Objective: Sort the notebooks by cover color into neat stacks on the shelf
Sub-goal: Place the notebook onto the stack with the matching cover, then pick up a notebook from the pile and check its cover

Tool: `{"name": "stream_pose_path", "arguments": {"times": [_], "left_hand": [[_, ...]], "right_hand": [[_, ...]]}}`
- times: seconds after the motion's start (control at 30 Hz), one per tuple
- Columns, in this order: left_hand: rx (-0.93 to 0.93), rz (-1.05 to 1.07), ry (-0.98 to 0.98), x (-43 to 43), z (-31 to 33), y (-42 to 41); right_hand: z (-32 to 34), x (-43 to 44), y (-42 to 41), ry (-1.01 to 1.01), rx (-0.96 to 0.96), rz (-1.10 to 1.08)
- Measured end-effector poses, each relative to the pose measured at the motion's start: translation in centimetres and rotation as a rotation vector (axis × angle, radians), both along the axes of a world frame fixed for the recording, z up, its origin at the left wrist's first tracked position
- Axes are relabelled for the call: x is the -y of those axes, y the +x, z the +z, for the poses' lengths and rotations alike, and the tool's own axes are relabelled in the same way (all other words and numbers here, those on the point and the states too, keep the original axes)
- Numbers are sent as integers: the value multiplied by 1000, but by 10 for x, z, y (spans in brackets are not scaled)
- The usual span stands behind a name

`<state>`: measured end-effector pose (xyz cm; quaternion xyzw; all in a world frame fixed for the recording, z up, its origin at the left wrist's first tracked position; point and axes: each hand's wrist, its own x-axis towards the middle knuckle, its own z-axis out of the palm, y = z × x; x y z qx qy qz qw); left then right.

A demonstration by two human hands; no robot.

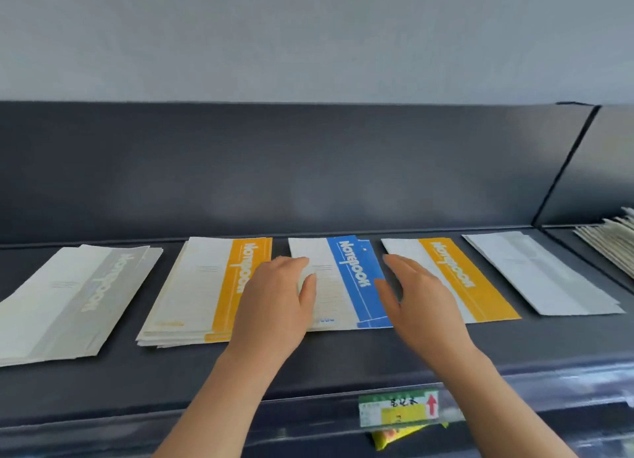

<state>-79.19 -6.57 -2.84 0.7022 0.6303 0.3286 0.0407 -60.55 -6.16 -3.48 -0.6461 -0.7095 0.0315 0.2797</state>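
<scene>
Two bare hands flank a blue notebook stack on a dark shelf

The dark grey shelf (343, 365) has a dark back panel under a pale wall, and a green and yellow price tag (399, 408) sits on its front lip. Along it lie a grey notebook stack (68, 299), a yellow notebook stack (206, 286), the blue notebook stack (350, 275), a single yellow notebook (463, 272) and a pale grey notebook (538, 272); loose papers (614, 238) lie past the divider. The left hand (274, 303) rests on the blue stack's left edge, its grip spread flat, while the right hand (422, 296) sits at its right edge, fingers apart, clamping nothing
</scene>
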Motion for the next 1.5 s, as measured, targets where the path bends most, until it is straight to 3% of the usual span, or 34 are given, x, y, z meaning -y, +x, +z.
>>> {"name": "stream_pose_path", "arguments": {"times": [0.63,1.5], "left_hand": [[142,-225,16,18,-7,322],[156,-496,49,-70,17,612]], "right_hand": [[4,69,331,16,-21,-222],[11,13,628,2,-154,-558]]}}
